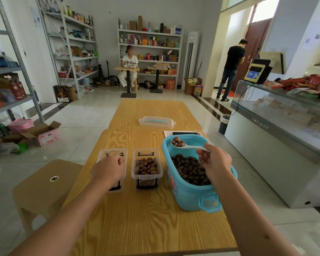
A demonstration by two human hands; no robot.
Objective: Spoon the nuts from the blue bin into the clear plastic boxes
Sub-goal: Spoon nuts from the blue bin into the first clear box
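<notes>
Both hands are over the wooden bench (148,218). Right hand (215,161) pinches the handle of a white spoon (187,145) between thumb and fingers; the spoon's bowl carries a few nuts and hangs above the far end of the blue bin (188,193), inside its rim. Below that hand, the bin's near half holds a heap of dark nuts (189,169). Left hand (108,169) rests on top of the left clear box (112,154), fingers curled down over its rim, hiding most of what is inside; whether it truly grips the box I cannot tell. Between the two hands stands the middle clear box (146,166), filled with nuts, just beside the bin's left wall. Farther back on the bench lies a clear lid (156,122), well apart from both hands.
</notes>
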